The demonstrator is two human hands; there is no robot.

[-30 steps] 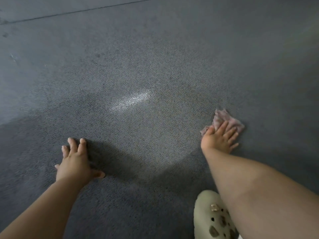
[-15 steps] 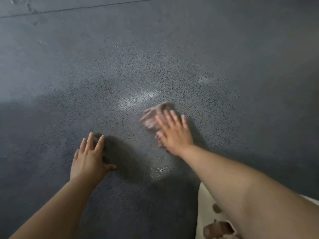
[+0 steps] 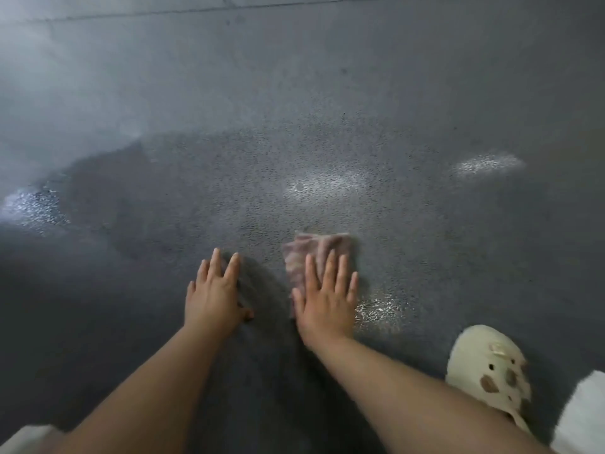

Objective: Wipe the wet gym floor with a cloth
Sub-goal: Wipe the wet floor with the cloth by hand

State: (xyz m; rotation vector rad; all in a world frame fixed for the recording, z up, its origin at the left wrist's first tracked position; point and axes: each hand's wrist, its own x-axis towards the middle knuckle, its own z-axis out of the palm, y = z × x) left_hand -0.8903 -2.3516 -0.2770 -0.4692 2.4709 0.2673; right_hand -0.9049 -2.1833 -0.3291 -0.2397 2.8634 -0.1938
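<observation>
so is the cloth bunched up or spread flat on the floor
Spread flat. The cloth lies as a flat rectangle on the floor, pressed under the straight fingers of the right hand.

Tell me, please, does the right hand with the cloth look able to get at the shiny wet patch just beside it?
Probably yes. The right hand lies flat on the cloth, and the shiny wet patch sits right beside it on bare floor. Nothing lies between them; the shoe stands nearer the person, off that path.
</observation>
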